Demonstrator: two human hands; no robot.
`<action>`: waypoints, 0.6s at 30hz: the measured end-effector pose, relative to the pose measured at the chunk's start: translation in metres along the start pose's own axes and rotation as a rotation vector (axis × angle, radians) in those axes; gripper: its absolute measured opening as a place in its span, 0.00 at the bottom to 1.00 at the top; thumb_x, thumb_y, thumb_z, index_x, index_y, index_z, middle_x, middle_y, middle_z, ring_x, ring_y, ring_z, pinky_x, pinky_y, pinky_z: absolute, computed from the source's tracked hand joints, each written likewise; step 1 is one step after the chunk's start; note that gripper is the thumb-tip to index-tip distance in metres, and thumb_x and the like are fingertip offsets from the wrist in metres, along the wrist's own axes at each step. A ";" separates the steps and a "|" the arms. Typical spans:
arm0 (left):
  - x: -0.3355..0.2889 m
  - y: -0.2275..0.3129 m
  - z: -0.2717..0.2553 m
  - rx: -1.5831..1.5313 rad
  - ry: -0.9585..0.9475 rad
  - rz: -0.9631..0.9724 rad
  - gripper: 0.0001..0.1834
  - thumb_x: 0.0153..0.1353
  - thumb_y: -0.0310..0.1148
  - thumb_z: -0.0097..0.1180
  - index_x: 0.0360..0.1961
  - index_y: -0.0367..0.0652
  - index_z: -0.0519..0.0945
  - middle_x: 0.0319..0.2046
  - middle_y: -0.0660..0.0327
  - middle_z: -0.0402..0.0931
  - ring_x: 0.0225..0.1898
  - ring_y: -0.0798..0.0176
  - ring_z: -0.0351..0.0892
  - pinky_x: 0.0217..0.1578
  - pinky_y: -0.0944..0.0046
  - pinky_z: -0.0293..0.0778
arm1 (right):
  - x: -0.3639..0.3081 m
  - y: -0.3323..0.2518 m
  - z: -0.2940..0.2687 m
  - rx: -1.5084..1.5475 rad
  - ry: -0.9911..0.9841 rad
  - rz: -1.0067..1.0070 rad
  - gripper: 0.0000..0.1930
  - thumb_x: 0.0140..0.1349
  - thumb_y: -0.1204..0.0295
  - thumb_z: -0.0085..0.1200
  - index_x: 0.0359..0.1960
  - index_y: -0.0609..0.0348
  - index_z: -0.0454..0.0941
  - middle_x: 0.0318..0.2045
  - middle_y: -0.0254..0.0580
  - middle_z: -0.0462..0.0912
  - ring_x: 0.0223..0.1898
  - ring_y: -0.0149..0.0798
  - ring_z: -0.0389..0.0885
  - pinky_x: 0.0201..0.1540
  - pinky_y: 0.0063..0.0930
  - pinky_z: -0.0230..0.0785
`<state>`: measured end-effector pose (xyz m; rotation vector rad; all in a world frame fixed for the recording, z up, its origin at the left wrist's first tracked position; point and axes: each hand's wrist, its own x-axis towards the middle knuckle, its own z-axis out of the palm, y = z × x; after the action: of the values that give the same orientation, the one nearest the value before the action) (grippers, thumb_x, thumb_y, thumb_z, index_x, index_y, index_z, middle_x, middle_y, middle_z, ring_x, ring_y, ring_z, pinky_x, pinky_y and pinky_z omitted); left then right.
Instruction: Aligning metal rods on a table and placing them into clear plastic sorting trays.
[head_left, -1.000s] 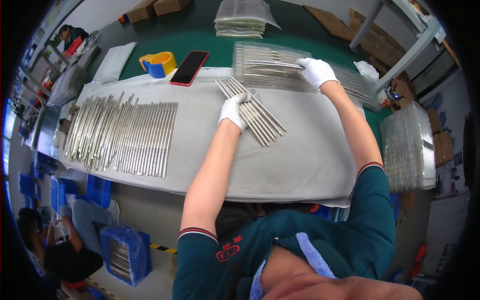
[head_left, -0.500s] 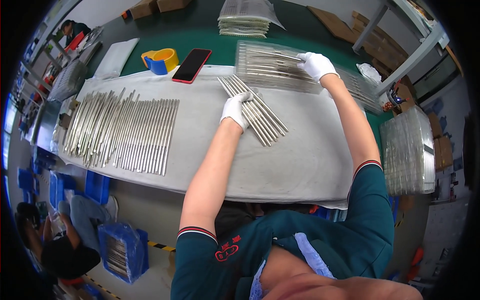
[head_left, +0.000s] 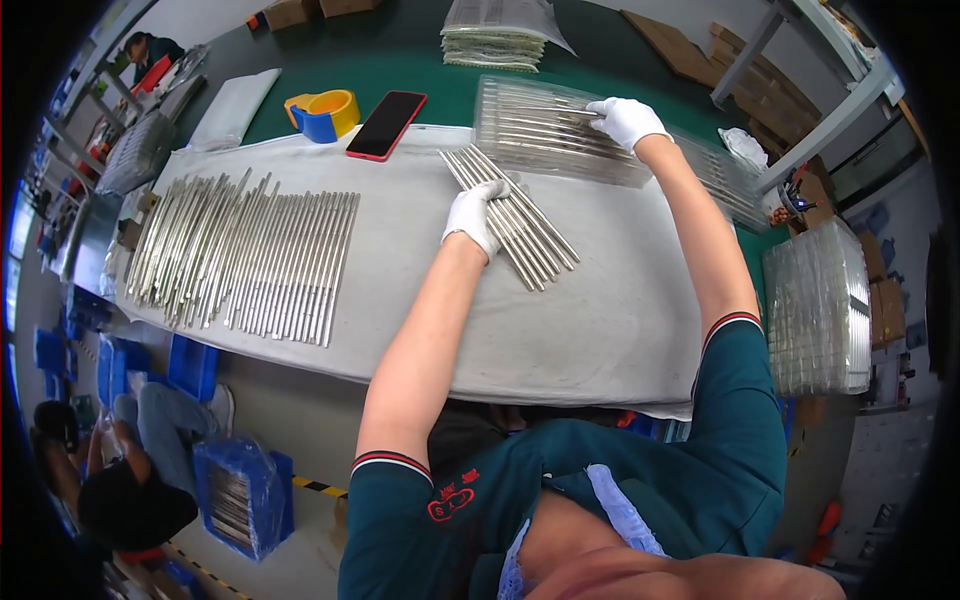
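Note:
My left hand (head_left: 473, 217), in a white glove, is closed round a fanned bunch of thin metal rods (head_left: 530, 234) above the grey cloth (head_left: 430, 330). Farther off and to the right, my gloved right hand (head_left: 628, 123) has its fingertips pinched on one metal rod (head_left: 560, 109). That rod lies over a clear plastic tray (head_left: 487, 128) with long grooves, where several other rods rest side by side. The fingers hide the rod's right end. On the cloth's left half, many more metal rods (head_left: 245, 265) lie in a broad row.
A red-edged phone (head_left: 387, 126) and a yellow-and-blue tape roll (head_left: 325, 115) lie beyond the cloth's back edge. Stacked clear trays stand at the far side (head_left: 490, 48) and at the right (head_left: 815, 310). A shelf post (head_left: 825, 130) rises at the right. Another person (head_left: 140, 500) sits at lower left.
My right hand has shifted slightly left and brought its rod down toward the tray's grooves. The left hand keeps its bunch in nearly the same place.

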<state>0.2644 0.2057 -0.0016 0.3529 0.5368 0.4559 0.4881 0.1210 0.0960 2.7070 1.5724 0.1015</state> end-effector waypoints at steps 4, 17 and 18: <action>0.000 -0.002 0.004 -0.008 -0.009 -0.008 0.10 0.56 0.23 0.45 0.39 0.31 0.69 0.34 0.50 0.72 0.36 0.52 0.77 0.38 0.53 0.77 | 0.003 0.006 0.013 -0.105 0.224 -0.114 0.15 0.56 0.60 0.50 0.44 0.47 0.76 0.40 0.41 0.79 0.43 0.45 0.76 0.46 0.34 0.67; -0.022 0.004 0.022 0.409 -0.366 0.220 0.18 0.60 0.31 0.50 0.49 0.32 0.70 0.45 0.54 0.74 0.44 0.60 0.76 0.41 0.61 0.75 | -0.102 -0.084 0.039 1.413 -0.445 -0.046 0.16 0.56 0.63 0.55 0.41 0.61 0.76 0.36 0.35 0.79 0.36 0.26 0.75 0.42 0.20 0.67; -0.023 0.003 0.022 0.414 -0.370 0.218 0.18 0.60 0.31 0.50 0.49 0.32 0.70 0.45 0.54 0.74 0.44 0.60 0.76 0.41 0.61 0.75 | -0.104 -0.085 0.043 1.510 -0.461 -0.013 0.16 0.56 0.64 0.55 0.41 0.61 0.76 0.35 0.35 0.79 0.37 0.26 0.75 0.42 0.20 0.67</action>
<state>0.2583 0.1920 0.0269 0.8802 0.2271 0.4738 0.3655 0.0743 0.0447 2.9039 1.7919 -2.3465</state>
